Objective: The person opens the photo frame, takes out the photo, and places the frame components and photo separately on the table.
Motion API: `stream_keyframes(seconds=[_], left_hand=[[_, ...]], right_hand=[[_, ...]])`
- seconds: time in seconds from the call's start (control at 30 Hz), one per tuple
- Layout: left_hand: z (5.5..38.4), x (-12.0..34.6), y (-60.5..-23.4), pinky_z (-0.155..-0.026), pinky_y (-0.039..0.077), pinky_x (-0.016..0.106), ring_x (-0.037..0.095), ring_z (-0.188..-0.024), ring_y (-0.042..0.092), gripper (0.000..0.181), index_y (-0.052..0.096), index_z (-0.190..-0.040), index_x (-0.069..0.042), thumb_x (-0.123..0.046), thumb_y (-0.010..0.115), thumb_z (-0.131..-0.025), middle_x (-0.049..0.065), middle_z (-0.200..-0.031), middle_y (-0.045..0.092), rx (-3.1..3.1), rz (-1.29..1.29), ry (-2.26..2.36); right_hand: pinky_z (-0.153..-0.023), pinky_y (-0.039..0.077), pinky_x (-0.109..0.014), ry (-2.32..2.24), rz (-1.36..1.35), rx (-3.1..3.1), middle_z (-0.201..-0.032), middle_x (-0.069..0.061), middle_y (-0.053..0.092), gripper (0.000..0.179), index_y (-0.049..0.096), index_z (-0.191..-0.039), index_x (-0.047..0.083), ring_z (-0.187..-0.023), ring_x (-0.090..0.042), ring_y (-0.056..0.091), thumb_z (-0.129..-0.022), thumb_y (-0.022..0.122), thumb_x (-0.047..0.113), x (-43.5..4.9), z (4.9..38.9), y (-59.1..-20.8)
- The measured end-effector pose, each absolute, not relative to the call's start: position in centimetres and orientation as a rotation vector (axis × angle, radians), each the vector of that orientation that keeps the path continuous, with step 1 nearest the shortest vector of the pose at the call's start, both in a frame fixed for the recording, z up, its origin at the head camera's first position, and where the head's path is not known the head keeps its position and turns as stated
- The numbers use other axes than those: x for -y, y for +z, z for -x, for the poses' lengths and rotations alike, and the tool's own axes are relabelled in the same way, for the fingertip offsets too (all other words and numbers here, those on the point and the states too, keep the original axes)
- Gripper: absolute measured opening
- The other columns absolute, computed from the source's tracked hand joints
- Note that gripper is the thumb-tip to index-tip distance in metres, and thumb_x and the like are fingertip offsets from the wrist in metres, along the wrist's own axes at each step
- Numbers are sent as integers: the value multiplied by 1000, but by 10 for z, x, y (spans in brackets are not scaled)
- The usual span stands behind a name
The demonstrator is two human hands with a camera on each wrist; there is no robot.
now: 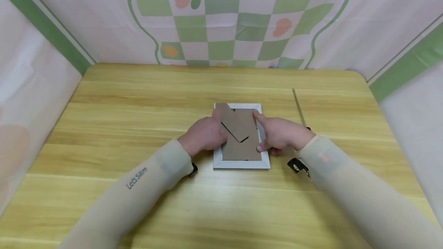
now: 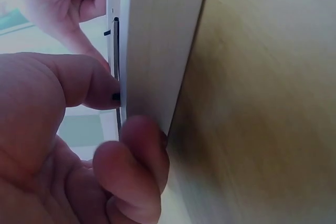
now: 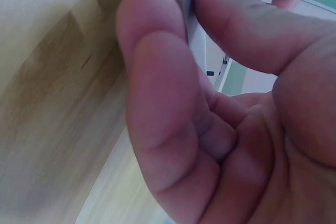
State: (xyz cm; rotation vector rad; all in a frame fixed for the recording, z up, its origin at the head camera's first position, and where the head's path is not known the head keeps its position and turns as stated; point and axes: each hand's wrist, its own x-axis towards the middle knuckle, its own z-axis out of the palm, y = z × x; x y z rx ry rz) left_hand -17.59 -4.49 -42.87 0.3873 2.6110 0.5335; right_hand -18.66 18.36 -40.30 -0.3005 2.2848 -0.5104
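A white-rimmed picture frame (image 1: 241,164) lies face down on the wooden table, its brown backing board (image 1: 238,151) upward. On that board sits a stand flap (image 1: 230,120), outlined by a dark slit, and small black tabs show along the edge. My left hand (image 1: 206,133) grips the left side; in the left wrist view its thumb presses at a black tab (image 2: 116,96) and curled fingers meet the outer side. My right hand (image 1: 280,131) holds the right side, thumb on top. In the right wrist view its fingertips (image 3: 152,17) curl against the frame's outer side.
To the right lies a thin metal rod (image 1: 298,105) with a dark end, partly hidden by the right wrist. A black and yellow item (image 1: 297,165) shows below that wrist. Behind the wooden table (image 1: 138,99) hangs a checked fabric curtain (image 1: 221,22), with more cloth at both sides.
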Motion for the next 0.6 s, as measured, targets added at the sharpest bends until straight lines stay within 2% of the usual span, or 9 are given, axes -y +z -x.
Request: stream_keyframes(seconds=[0.17,0.33,0.43,0.57,0.6], left_hand=[[176,46,-428,-53,41,32,19,-57,51,68,19,-145,12,-20,54,-96,5,-67,57,-2614,-435,487],[176,47,-429,-53,42,32,19,-57,52,69,16,-145,13,-19,53,-96,5,-66,57,-2614,-471,459],[176,48,-430,-54,42,32,19,-57,51,70,15,-146,13,-20,52,-97,5,-66,56,-2610,-475,460],[173,51,-430,-57,44,33,18,-57,53,68,17,-146,8,-31,51,-101,4,-68,57,-2574,-478,469],[172,52,-430,-60,46,33,18,-59,55,72,17,-147,7,-36,53,-101,5,-71,60,-2562,-486,465]], right_hand=[[-57,53,-35,-500,303,-2285,-69,-13,61,115,-14,-159,18,-57,-23,62,-88,78,16,-183,186,-404],[-56,53,-35,-482,308,-2298,-83,-16,63,115,-12,-159,16,-56,-24,62,-88,78,16,-181,186,-403],[-57,53,-35,-457,324,-2308,-85,-15,64,115,-12,-159,15,-56,-23,60,-88,78,17,-181,187,-403],[-69,50,-36,-389,385,-2339,-84,-11,67,116,-11,-159,11,-56,-19,53,-88,79,24,-182,188,-403],[-74,48,-38,-374,400,-2349,-89,-14,69,116,-11,-159,10,-56,-19,51,-88,79,26,-183,188,-402]])
